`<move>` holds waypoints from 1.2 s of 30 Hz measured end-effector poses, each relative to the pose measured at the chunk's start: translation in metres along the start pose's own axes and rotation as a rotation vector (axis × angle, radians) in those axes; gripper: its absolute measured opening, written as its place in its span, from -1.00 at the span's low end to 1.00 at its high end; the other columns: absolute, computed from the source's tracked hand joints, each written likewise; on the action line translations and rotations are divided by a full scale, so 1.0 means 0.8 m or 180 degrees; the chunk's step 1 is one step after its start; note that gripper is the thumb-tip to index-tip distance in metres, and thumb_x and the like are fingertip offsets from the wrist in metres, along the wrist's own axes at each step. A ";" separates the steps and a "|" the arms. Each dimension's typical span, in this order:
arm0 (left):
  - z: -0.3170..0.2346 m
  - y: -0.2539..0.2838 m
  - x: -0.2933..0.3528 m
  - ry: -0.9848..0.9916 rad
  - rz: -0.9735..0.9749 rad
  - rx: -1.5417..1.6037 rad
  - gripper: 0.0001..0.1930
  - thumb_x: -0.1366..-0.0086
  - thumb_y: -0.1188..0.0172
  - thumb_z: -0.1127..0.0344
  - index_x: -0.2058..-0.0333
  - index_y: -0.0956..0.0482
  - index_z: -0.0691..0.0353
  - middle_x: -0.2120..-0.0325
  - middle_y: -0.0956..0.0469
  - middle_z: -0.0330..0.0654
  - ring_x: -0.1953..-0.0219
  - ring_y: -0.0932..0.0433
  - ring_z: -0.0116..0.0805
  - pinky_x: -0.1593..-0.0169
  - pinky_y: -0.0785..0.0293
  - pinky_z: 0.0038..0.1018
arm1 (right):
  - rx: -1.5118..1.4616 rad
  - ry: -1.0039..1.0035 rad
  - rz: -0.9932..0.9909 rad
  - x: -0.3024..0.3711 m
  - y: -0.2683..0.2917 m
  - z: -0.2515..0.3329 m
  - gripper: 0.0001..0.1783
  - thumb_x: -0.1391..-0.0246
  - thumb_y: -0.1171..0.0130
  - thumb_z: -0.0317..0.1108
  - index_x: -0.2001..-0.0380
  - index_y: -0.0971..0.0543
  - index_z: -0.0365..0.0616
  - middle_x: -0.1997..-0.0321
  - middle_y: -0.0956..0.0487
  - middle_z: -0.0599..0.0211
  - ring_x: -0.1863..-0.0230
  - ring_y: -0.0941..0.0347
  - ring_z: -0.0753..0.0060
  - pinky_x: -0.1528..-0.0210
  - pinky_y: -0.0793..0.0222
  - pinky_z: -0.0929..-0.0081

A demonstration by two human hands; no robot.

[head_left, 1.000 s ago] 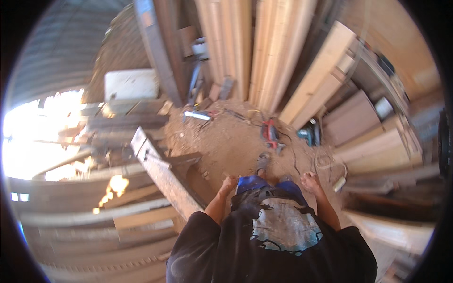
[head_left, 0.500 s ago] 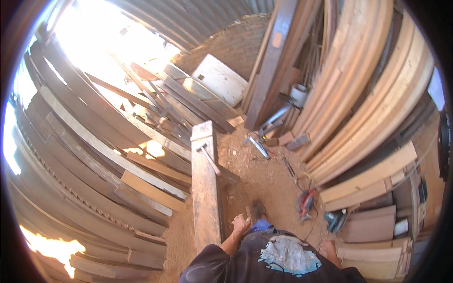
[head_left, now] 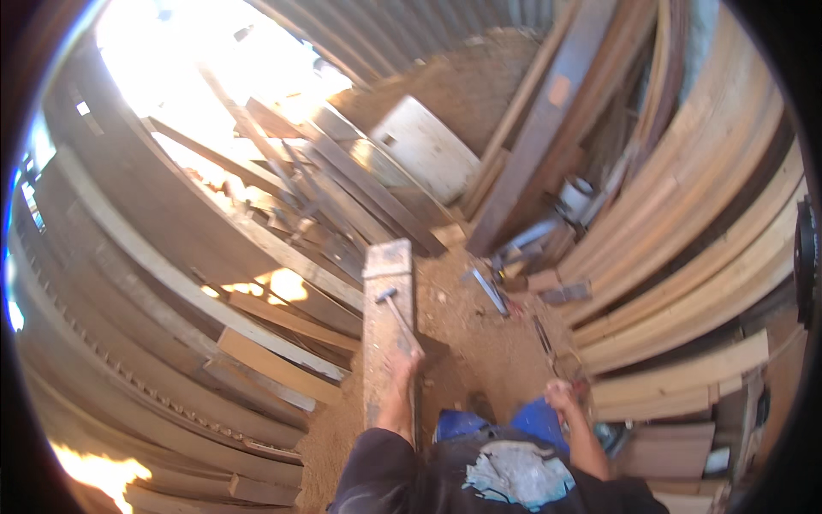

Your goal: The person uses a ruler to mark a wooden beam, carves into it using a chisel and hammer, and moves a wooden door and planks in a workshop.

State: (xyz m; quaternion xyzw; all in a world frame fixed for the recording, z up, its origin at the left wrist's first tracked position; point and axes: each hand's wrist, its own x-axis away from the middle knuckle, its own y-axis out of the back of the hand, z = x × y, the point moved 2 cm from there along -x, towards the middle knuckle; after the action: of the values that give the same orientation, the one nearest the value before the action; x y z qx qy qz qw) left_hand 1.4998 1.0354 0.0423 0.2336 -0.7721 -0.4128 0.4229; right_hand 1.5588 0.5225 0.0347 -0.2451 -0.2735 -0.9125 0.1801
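A hammer [head_left: 394,310] with a metal head and a thin handle lies along the top of a thick weathered wooden beam [head_left: 387,265] that runs away from me across the dirt floor. My left hand [head_left: 402,361] is stretched forward onto the beam, its fingers wrapped over the near end of the hammer's handle. My right hand [head_left: 561,396] hangs lower at my right side, above my blue trousers [head_left: 535,420], with its fingers curled. Whether it holds anything is too small to tell.
Long planks [head_left: 257,257] are stacked in a slanting heap on the left. More boards [head_left: 685,257] lean against the right wall. A white board [head_left: 424,150] stands at the back. Small tools and offcuts [head_left: 514,274] litter the dirt floor [head_left: 479,334] ahead.
My view has swung left and closed in on the beam. My left hand has moved up from near my waist onto the beam and reached the hammer's handle.
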 end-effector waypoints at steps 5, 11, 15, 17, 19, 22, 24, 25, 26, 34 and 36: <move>0.008 -0.027 -0.036 0.0172 -0.0305 -0.0003 -0.10 -0.09 -0.25 -0.31 -0.15 -0.42 0.42 -0.12 -0.45 0.24 -0.20 -0.39 0.19 -0.27 -0.25 -0.05 | 0.1938 0.0508 0.0805 -0.089 0.010 -0.023 -0.72 -0.18 0.00 -0.24 0.45 -0.57 -0.20 0.46 -0.60 0.14 0.40 -0.56 0.21 0.35 -0.48 0.20; -0.035 0.039 0.001 0.0070 -0.0372 -0.0585 -0.07 -0.10 -0.26 -0.29 -0.23 -0.35 0.39 -0.19 -0.35 0.28 -0.28 -0.30 0.17 -0.32 -0.22 -0.12 | 0.2397 0.0235 0.0640 -0.181 0.023 -0.113 -0.62 -0.20 0.07 -0.24 0.38 -0.66 -0.27 0.17 -0.63 -0.08 0.09 -0.56 -0.08 -0.01 -0.43 0.09; -0.005 0.016 -0.016 0.0141 -0.0676 -0.0497 -0.06 -0.18 -0.20 -0.29 -0.32 -0.22 0.34 -0.28 -0.20 0.33 -0.33 -0.20 0.17 -0.36 -0.11 -0.16 | 0.2326 0.0169 0.0948 -0.262 0.000 -0.134 -0.60 -0.21 0.08 -0.20 0.37 -0.67 -0.25 0.14 -0.62 -0.09 0.07 -0.54 -0.13 -0.03 -0.43 0.07; -0.025 -0.010 -0.031 0.0185 -0.0580 -0.0966 -0.10 -0.19 -0.23 -0.22 -0.31 -0.24 0.32 -0.26 -0.23 0.34 -0.32 -0.21 0.19 -0.36 -0.13 -0.16 | 0.2196 -0.0351 0.0738 -0.316 -0.012 -0.214 -0.62 -0.20 0.07 -0.20 0.31 -0.66 -0.23 0.10 -0.61 -0.11 0.02 -0.52 -0.16 -0.04 -0.42 0.06; 0.019 -0.016 -0.043 0.0002 -0.0792 -0.1002 -0.19 -0.23 -0.22 -0.11 -0.31 -0.25 0.29 -0.24 -0.25 0.35 -0.29 -0.24 0.22 -0.36 -0.13 -0.17 | 0.2022 -0.0653 0.0538 -0.375 -0.027 -0.209 -0.61 -0.18 0.03 -0.18 0.13 -0.59 -0.23 0.03 -0.58 -0.16 -0.05 -0.49 -0.19 -0.09 -0.41 0.06; 0.115 -0.021 -0.031 0.0028 -0.1030 -0.1041 -0.26 -0.30 -0.12 -0.02 -0.31 -0.21 0.36 -0.31 -0.07 0.34 -0.32 -0.13 0.26 -0.33 -0.14 -0.01 | 0.1870 -0.1195 0.0588 -0.462 -0.030 -0.147 -0.48 -0.14 -0.04 -0.14 -0.10 -0.44 -0.21 -0.08 -0.52 -0.21 -0.17 -0.42 -0.22 -0.19 -0.35 0.04; 0.103 -0.028 -0.033 0.0078 -0.1155 -0.0429 -0.27 -0.36 -0.02 -0.01 -0.33 -0.15 0.39 -0.34 -0.02 0.29 -0.35 -0.10 0.19 -0.36 -0.11 -0.04 | 0.2047 -0.1398 0.0584 -0.523 -0.046 -0.184 -0.39 -0.13 -0.08 -0.13 -0.21 -0.35 -0.18 -0.13 -0.49 -0.22 -0.22 -0.38 -0.22 -0.22 -0.32 0.03; 0.082 -0.033 -0.035 0.0224 -0.1190 0.0085 -0.28 -0.38 0.03 -0.01 -0.34 -0.11 0.39 -0.34 -0.01 0.27 -0.36 -0.10 0.17 -0.38 -0.09 -0.06 | 0.2167 -0.1469 0.0586 -0.554 -0.055 -0.204 -0.39 -0.13 -0.08 -0.15 -0.21 -0.34 -0.17 -0.13 -0.49 -0.21 -0.21 -0.39 -0.23 -0.21 -0.33 0.02; 0.089 -0.025 -0.036 0.0180 -0.1150 -0.0123 -0.37 -0.43 0.03 0.12 -0.35 -0.08 0.30 -0.18 -0.24 0.02 -0.10 -0.32 -0.21 -0.12 -0.33 -0.28 | 0.2277 -0.1527 0.0583 -0.583 -0.063 -0.224 -0.40 -0.12 -0.08 -0.16 -0.21 -0.34 -0.16 -0.14 -0.49 -0.21 -0.20 -0.40 -0.25 -0.21 -0.33 0.00; 0.025 -0.037 -0.030 0.0544 -0.0870 0.1566 -0.44 -0.46 0.07 0.10 -0.32 -0.10 0.21 -0.20 -0.30 -0.04 -0.15 -0.39 -0.22 -0.18 -0.37 -0.25 | 0.2476 -0.1509 0.0229 -0.693 -0.164 -0.319 -0.29 -0.12 -0.16 -0.12 -0.28 -0.25 -0.17 -0.30 -0.35 -0.17 -0.29 -0.32 -0.17 -0.28 -0.28 0.05; 0.019 -0.037 -0.030 0.0729 -0.0969 0.1470 -0.31 -0.42 0.01 0.02 -0.36 -0.02 0.27 -0.26 -0.21 0.06 -0.22 -0.32 -0.11 -0.19 -0.36 -0.19 | 0.2251 -0.1809 0.0518 -0.696 -0.176 -0.332 -0.35 -0.11 -0.16 -0.16 -0.24 -0.31 -0.18 -0.22 -0.42 -0.18 -0.23 -0.38 -0.15 -0.21 -0.35 0.08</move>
State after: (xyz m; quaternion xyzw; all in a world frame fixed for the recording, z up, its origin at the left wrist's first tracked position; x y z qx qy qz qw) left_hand 1.5001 1.0428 0.0021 0.4817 -0.7490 -0.2559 0.3761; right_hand 1.8548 0.5856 -0.5209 -0.4298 -0.5865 -0.6426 0.2416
